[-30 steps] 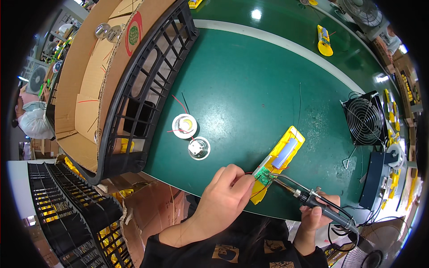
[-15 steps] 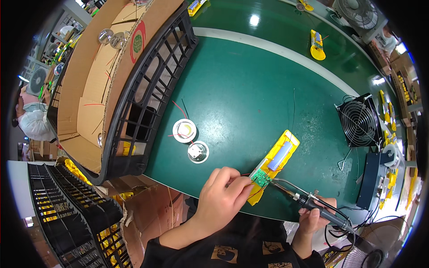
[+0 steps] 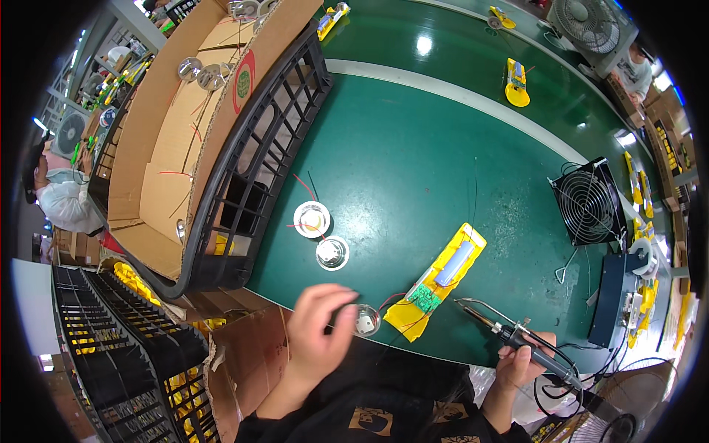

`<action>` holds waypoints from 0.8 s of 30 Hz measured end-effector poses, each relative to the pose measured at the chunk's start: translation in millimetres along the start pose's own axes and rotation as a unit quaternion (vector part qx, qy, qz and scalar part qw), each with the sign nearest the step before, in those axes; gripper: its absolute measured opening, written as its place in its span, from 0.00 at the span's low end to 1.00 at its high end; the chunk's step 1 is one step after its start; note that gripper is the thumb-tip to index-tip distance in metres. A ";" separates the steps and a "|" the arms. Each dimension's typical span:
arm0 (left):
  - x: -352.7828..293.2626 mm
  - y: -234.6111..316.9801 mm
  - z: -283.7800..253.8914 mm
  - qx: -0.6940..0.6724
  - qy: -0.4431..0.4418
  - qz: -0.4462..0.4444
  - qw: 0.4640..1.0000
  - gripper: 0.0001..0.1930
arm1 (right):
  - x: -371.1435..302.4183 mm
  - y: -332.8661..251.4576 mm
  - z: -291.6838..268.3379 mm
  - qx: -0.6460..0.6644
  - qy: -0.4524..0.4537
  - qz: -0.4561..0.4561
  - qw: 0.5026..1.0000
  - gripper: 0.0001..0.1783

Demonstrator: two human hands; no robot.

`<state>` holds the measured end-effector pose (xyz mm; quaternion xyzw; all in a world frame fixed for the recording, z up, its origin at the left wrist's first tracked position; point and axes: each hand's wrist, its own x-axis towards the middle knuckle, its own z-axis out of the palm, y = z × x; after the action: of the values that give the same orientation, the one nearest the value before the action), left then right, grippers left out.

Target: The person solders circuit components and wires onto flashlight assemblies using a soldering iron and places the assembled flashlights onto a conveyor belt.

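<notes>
My right hand (image 3: pixel 521 358) grips a soldering iron (image 3: pixel 509 336) with a thin metal tube along its side; the tip is just right of a yellow housing (image 3: pixel 465 251), apart from it. That housing lies slantwise on the green table, holding a blue-grey cylindrical cell (image 3: pixel 454 263) and a small green circuit board (image 3: pixel 425 297). A red wire runs left from the board to a round reflector lamp (image 3: pixel 365 321) at the table's near edge. Beside this lamp hovers my left hand (image 3: pixel 317 328), blurred, its fingers curved and apart, with nothing visible in them.
Two more round lamps (image 3: pixel 312 219) with wires lie left of centre. A black crate (image 3: pixel 251 170) holding a cardboard box (image 3: pixel 159 162) borders the left. At right stand a black fan (image 3: pixel 588 201) and a dark box unit (image 3: pixel 617 299). Another yellow housing (image 3: pixel 517 83) lies on the far green strip.
My left hand has let go at the circuit board and moved left, uncovering the round lamp. The soldering iron's tip has come away from the board to the right.
</notes>
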<state>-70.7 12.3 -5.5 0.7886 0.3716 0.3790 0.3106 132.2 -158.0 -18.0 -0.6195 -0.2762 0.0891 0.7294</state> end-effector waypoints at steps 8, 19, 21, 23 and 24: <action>-42.9 -5.1 -27.2 -0.052 0.005 -0.142 0.988 0.06 | -4.1 15.4 -11.8 0.029 0.010 -0.006 1.000 0.17; -2.7 39.7 5.0 0.181 -0.142 0.000 0.973 0.10 | -6.0 14.0 -11.1 0.037 -0.007 -0.028 0.999 0.15; -0.9 40.1 4.4 0.180 -0.154 -0.005 0.972 0.11 | -5.1 12.9 -10.7 0.048 -0.006 -0.024 0.999 0.15; -0.3 38.1 3.7 0.212 -0.163 0.021 0.963 0.10 | -4.7 12.2 -10.9 0.062 -0.008 -0.019 0.998 0.14; 1.1 37.4 1.5 0.214 -0.163 0.023 0.963 0.10 | -5.0 12.2 -11.4 0.076 -0.001 -0.007 0.997 0.16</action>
<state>-55.8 -7.0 23.0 0.8959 0.3707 0.1640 0.1817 136.5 -167.5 -32.0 -0.5604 -0.2735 0.1052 0.7746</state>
